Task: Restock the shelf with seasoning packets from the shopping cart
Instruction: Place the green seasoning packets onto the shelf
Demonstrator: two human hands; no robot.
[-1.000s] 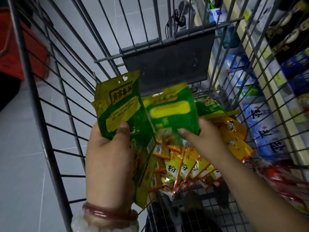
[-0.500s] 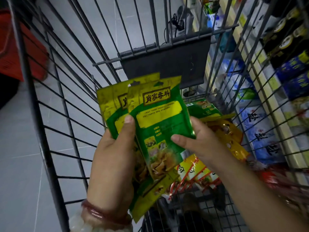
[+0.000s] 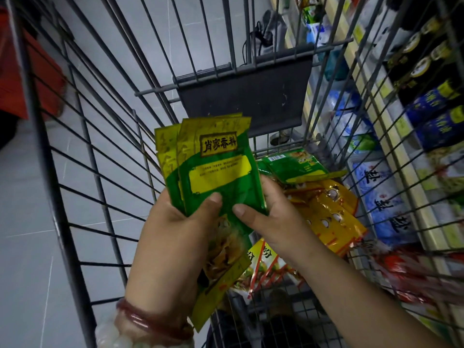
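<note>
A stack of green and yellow seasoning packets (image 3: 216,172) stands upright above the wire shopping cart (image 3: 100,151). My left hand (image 3: 173,237) grips the stack from the left, thumb on the front packet. My right hand (image 3: 271,217) holds the stack's right edge, thumb on the front and fingers behind. In the cart below lie one more green packet (image 3: 293,167), yellow packets (image 3: 331,217) and red-and-yellow packets (image 3: 266,267). The shelf (image 3: 411,172) runs along the right, outside the cart.
The cart's dark fold-down flap (image 3: 251,96) stands at its far end. White and blue bags (image 3: 386,209) and dark blue packs (image 3: 437,114) fill the shelf. A red basket (image 3: 32,79) sits on the grey tiled floor at the left.
The packet in my right hand has been slid onto the left hand's packets, forming one aligned stack. Both hands have risen slightly and closed together on it.
</note>
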